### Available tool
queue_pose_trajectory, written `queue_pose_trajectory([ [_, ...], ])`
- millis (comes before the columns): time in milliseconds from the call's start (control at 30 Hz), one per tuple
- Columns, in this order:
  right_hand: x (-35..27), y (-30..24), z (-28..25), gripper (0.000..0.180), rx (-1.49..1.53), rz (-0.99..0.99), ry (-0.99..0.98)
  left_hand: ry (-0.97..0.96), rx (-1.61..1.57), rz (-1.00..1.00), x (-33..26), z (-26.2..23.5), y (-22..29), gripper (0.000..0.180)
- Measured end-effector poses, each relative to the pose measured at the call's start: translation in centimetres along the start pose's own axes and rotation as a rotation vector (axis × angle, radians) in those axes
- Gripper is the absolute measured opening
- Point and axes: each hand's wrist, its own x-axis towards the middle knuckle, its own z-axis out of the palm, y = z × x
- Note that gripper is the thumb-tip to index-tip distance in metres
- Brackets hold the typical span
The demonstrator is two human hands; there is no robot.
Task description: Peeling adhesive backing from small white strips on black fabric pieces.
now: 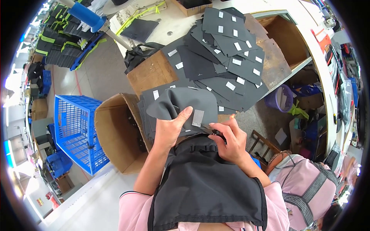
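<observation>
My left hand [171,129] grips a dark grey fabric piece [181,106] with a small pale label, thumb on top near the label. My right hand [229,140] pinches a small black part at that piece's lower edge, fingers closed. Both hands rest over a black apron-like cloth [204,188] on my lap. The held piece lies on a stack of similar grey pieces [148,106]. A fanned pile of dark fabric pieces [227,50] with white labels covers the wooden table [150,73] beyond.
An open cardboard box [115,134] stands at my left, beside a blue plastic crate [75,127]. A purple basket [283,98] sits under the white bench [320,65]. A blue roll [86,15] and stacked dark goods lie at far left.
</observation>
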Motion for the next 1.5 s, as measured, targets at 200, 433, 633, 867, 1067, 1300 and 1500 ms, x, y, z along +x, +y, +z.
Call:
queue_pose_trajectory([
  [200,0.4,-0.4,0.0,0.035,-0.02,-0.034,-0.015,-0.01,0.111,0.019,-0.3,-0.2,0.4,0.029],
  [433,0.5,-0.4,0.1,0.033,-0.134,-0.103,0.029,0.054,0.112,0.006,-0.4,0.5,1.0,0.025],
  [633,0.5,0.8,-3.0,0.034,0.516,0.125,-0.183,0.092,0.118,0.138,-1.7,-2.3,1.4,0.042],
  [867,0.6,14.4,-0.2,0.019,0.057,0.701,0.071,0.199,-0.026,-0.583,-4.2,-9.9,-9.3,0.043],
  [1067,10.9,20.2,0.4,0.029,0.426,0.913,0.231,0.072,0.084,-0.831,-5.1,-12.2,-8.6,0.034],
  [1300,17.9,29.7,3.7,0.049,-0.019,1.262,0.646,0.353,0.907,-0.615,-3.6,-14.2,-4.5,0.019],
  [1500,22.5,26.7,3.0,0.038,-0.411,0.974,0.373,0.417,0.84,-0.304,-1.0,-11.4,-2.0,0.021],
])
